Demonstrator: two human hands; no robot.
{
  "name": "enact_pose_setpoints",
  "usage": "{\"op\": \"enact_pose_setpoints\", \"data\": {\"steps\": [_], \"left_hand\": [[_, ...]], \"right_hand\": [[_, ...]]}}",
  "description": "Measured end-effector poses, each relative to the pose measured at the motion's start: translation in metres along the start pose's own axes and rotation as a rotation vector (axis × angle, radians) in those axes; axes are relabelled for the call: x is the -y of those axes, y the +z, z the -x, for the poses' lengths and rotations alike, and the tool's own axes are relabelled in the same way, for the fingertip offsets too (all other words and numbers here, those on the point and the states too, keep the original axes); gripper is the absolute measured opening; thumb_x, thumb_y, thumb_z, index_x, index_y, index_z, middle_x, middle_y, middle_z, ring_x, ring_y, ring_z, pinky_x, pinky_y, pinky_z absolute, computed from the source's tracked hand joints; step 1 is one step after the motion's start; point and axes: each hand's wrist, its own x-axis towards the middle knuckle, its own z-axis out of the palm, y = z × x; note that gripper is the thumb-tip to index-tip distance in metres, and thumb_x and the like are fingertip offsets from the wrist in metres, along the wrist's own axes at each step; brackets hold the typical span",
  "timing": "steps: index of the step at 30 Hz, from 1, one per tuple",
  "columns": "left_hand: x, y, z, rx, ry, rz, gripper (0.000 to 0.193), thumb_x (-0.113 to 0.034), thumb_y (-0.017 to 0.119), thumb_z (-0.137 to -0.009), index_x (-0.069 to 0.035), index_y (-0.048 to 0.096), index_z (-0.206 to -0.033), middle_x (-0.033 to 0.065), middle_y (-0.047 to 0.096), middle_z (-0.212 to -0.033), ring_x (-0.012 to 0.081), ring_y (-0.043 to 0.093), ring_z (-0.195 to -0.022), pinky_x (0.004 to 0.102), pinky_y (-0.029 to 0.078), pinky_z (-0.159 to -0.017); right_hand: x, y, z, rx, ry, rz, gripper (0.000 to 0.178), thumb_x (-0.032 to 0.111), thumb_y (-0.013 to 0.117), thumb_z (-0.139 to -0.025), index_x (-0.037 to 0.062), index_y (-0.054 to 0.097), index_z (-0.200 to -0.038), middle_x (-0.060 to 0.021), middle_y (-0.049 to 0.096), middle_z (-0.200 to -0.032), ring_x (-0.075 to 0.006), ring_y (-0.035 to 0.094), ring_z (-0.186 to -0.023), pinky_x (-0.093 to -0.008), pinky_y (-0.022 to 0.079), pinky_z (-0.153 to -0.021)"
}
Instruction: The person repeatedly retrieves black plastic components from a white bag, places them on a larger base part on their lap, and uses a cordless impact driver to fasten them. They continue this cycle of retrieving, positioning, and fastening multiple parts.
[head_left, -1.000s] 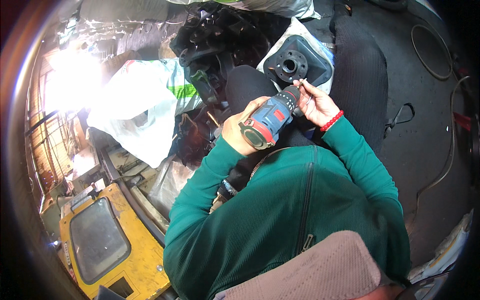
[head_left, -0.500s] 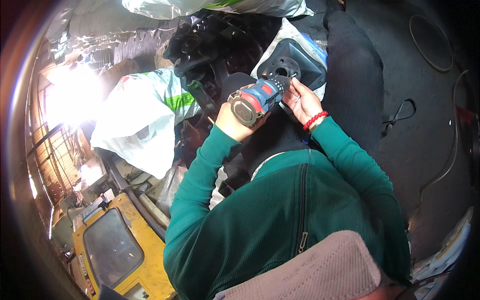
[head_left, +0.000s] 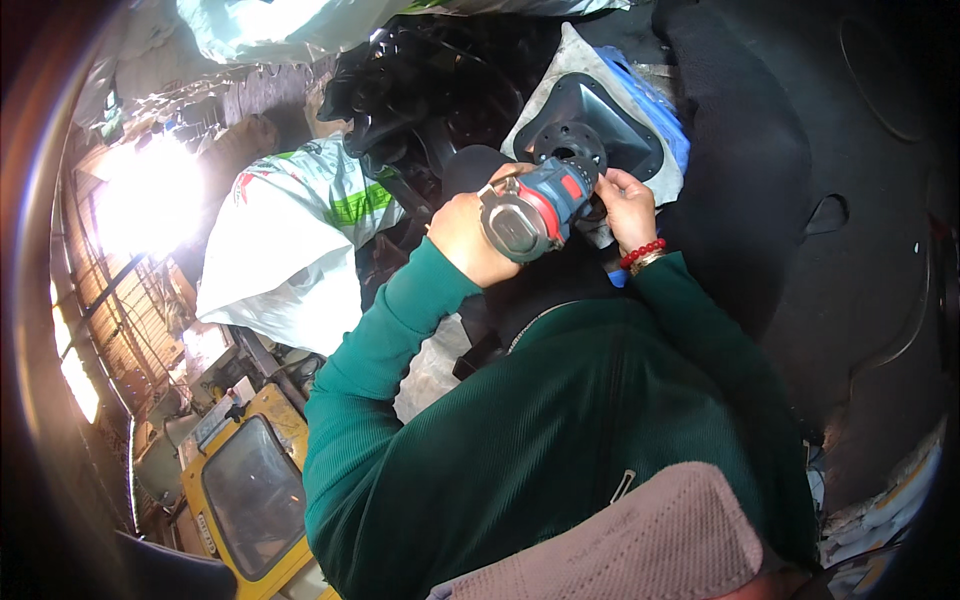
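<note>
My left hand [head_left: 475,235] is wrapped round a blue and grey cordless drill [head_left: 552,205] with a red ring and red button. The drill's chuck points away from me, over the round flange of a black plastic part [head_left: 615,115]. That part has a flared square body and holes round its flange, and rests on a whitish padded piece [head_left: 565,55]. Close beside the chuck, my right hand [head_left: 628,212], with a red bead bracelet, has thumb and fingers pinched together. What they hold, if anything, is hidden behind the drill.
A heap of black plastic parts [head_left: 430,100] lies beyond my left hand. White and green plastic sacks [head_left: 285,250] stand to the left and along the far edge. At the lower left is a yellow machine [head_left: 255,490] with a window. A looped strap [head_left: 828,213] lies on the dark floor at right.
The drill has tilted and moved slightly nearer to me and to the right. My right hand has shifted a little right beside it. The view has also shifted slightly.
</note>
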Motion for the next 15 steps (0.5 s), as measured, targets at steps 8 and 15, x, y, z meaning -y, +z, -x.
{"op": "enact_pose_setpoints", "data": {"steps": [8,15], "left_hand": [[-0.003,0.0,-0.015,0.167,-0.075,-0.018,0.058,-0.021,0.071,-0.068,-0.015,0.047,-0.121,0.0156,0.066,-0.085,0.0346,0.066,-0.078,0.0411,0.054,-0.071],[-0.003,0.008,-0.006,0.051,-0.073,0.091,0.056,-0.024,0.076,-0.07,-0.005,0.053,-0.117,0.0169,0.065,-0.099,0.0321,0.064,-0.09,0.0389,0.051,-0.081]], "right_hand": [[-0.006,-0.007,-0.009,0.126,-0.041,-0.078,0.015,0.013,0.064,-0.089,-0.0012,0.065,-0.087,0.0047,0.059,-0.07,0.0003,0.046,-0.061,-0.0184,0.036,-0.053],[-0.019,-0.013,-0.024,0.111,-0.092,0.127,0.02,0.018,0.067,-0.085,0.0016,0.061,-0.075,0.0079,0.048,-0.061,-0.0006,0.035,-0.055,-0.0222,0.029,-0.049]]}}
